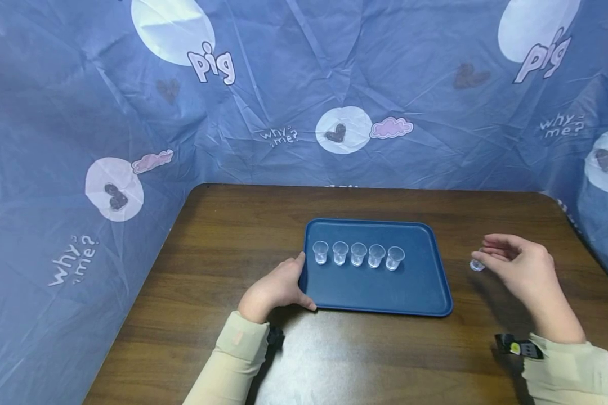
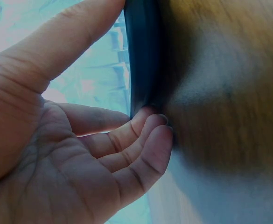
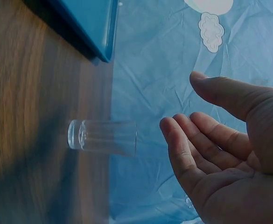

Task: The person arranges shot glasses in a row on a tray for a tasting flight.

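Observation:
On the table lies a blue tray (image 1: pixel 385 293) bearing a row of several small clear shot glasses (image 1: pixel 358 255). My left hand (image 1: pixel 275 288) holds the tray at its near left corner, thumb along the front edge and bent fingers against the left side. To the right of the tray, one more clear shot glass (image 3: pixel 109 137) stands upright on the table. My right hand (image 1: pixel 527 270) is beside that glass, partly covering it in the head view. In the right wrist view its thumb and relaxed fingers are apart from the glass, with nothing between them.
The brown wooden table (image 1: pixel 243 225) reaches back to a blue printed cloth (image 1: pixel 263 84), which hangs behind it and along both sides. In the right wrist view, a small clear object (image 3: pixel 188 201) shows partly behind the hand, too hidden to identify.

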Tool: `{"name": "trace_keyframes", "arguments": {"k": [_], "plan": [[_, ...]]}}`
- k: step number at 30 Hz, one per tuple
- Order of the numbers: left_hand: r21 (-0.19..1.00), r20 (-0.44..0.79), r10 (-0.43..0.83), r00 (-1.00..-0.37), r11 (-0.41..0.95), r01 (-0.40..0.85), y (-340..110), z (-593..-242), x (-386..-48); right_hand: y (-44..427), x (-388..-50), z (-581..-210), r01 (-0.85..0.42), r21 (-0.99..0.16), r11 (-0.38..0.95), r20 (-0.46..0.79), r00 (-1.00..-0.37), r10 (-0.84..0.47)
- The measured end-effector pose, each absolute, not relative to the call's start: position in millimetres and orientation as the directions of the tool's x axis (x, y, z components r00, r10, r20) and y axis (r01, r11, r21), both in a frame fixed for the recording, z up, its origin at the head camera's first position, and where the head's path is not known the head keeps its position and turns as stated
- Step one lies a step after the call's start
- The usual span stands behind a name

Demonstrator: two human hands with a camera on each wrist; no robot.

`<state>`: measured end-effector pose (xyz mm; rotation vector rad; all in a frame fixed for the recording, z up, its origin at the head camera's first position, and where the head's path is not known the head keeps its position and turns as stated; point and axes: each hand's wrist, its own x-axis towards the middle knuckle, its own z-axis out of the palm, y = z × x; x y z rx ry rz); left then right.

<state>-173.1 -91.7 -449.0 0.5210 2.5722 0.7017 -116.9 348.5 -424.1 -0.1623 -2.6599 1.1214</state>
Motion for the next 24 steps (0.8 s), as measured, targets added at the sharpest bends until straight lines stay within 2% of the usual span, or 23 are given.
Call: {"name": "trace_keyframes", "arguments": {"k": [24], "plan": [[0.544,-0.3,0.449,-0.842,0.805,0.235,-92,-450,-174,374,-116,-433,0.092,-0.682,0.726,0.182,-0.94,0.29]]}}
